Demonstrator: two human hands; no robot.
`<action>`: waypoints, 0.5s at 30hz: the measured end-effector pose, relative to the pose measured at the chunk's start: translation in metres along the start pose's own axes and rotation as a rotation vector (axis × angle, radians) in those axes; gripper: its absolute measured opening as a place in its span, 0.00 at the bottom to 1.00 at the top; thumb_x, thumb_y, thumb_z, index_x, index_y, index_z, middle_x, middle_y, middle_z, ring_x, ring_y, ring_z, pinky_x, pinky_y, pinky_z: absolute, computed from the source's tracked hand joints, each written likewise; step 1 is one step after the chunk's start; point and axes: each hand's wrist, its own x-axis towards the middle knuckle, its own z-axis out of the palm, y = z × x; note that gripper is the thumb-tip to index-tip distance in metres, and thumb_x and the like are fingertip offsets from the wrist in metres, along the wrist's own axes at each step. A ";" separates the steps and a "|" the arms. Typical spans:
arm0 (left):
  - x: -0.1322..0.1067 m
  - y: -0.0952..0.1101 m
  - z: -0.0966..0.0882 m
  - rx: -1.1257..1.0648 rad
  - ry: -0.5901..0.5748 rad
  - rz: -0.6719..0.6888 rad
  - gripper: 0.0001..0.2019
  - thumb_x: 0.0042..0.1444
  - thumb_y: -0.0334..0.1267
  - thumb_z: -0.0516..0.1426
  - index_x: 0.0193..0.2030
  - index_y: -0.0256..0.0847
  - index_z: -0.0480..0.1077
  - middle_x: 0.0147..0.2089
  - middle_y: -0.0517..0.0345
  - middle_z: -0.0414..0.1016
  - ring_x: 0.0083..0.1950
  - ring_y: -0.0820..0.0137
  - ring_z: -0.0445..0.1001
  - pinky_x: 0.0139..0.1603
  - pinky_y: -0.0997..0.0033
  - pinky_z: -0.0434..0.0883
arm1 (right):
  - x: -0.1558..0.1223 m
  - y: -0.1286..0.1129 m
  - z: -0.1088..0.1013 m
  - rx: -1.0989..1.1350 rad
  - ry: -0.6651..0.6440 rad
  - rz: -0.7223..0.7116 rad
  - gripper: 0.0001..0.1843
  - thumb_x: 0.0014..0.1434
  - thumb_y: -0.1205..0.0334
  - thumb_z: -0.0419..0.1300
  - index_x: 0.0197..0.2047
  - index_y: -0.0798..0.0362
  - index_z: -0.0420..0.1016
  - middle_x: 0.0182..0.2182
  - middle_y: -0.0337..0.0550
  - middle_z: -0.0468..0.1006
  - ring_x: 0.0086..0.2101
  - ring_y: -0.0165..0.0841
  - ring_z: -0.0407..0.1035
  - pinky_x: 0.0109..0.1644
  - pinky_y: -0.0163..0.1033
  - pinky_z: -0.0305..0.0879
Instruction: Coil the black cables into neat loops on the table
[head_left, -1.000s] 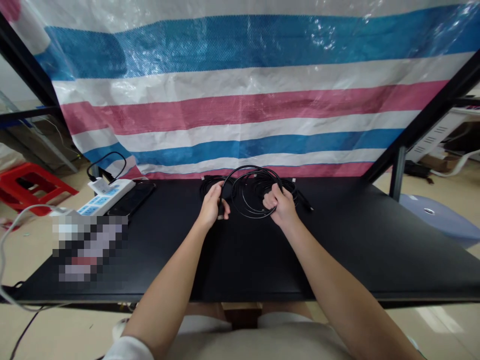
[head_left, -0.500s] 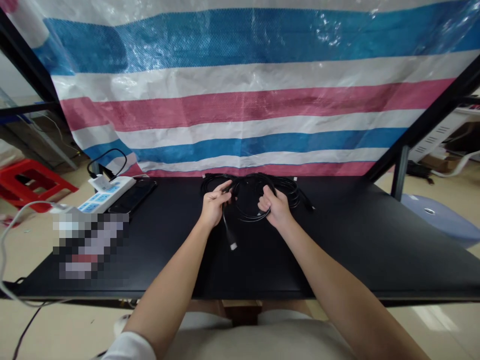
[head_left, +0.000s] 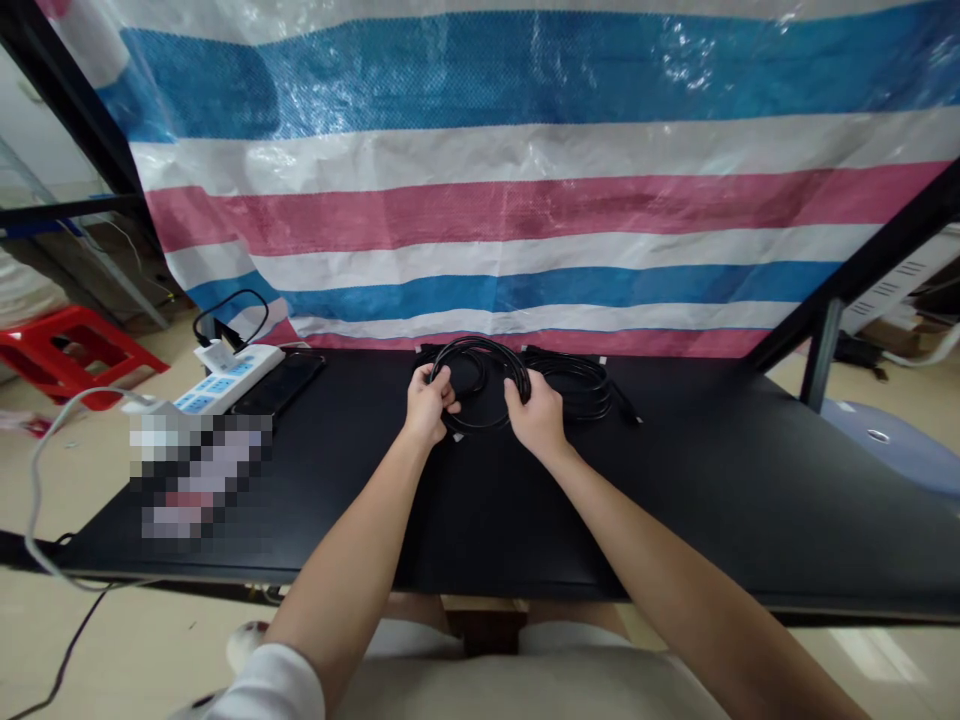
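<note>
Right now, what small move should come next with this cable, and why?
Probably tuck the loose end into the coil: the left hand and right hand both pinch the loop, while that end seems to hang free below the left hand.

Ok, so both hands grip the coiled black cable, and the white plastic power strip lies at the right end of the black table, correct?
Not quite: the head view shows the white plastic power strip at the left end of the black table, not the right. The rest holds: left hand and right hand both grip the coiled black cable.
</note>
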 end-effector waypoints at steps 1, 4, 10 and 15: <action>0.002 0.004 -0.002 -0.025 0.035 0.010 0.17 0.48 0.35 0.64 0.30 0.43 0.55 0.16 0.76 0.51 0.13 0.83 0.51 0.15 0.85 0.49 | 0.002 -0.007 0.000 -0.170 -0.069 -0.004 0.10 0.58 0.56 0.57 0.38 0.55 0.71 0.34 0.53 0.79 0.38 0.42 0.74 0.43 0.44 0.67; 0.012 0.010 -0.010 -0.075 0.107 0.066 0.14 0.51 0.38 0.62 0.29 0.42 0.58 0.19 0.71 0.59 0.15 0.82 0.56 0.16 0.84 0.53 | 0.015 -0.028 0.006 -0.512 -0.344 0.039 0.14 0.61 0.63 0.51 0.45 0.61 0.72 0.39 0.61 0.79 0.42 0.46 0.75 0.45 0.44 0.67; 0.033 -0.003 -0.032 0.355 0.230 0.321 0.11 0.53 0.28 0.54 0.43 0.42 0.68 0.44 0.54 0.76 0.45 0.68 0.77 0.47 0.67 0.73 | 0.053 -0.041 0.038 -0.462 -0.445 0.176 0.18 0.56 0.74 0.53 0.50 0.63 0.72 0.46 0.65 0.76 0.48 0.44 0.73 0.47 0.41 0.66; 0.030 -0.015 -0.044 1.118 0.154 0.476 0.24 0.49 0.32 0.58 0.55 0.39 0.69 0.65 0.43 0.63 0.68 0.55 0.57 0.68 0.55 0.57 | 0.065 -0.039 0.059 -0.380 -0.402 0.207 0.17 0.55 0.73 0.56 0.48 0.63 0.73 0.43 0.63 0.77 0.47 0.45 0.73 0.47 0.42 0.67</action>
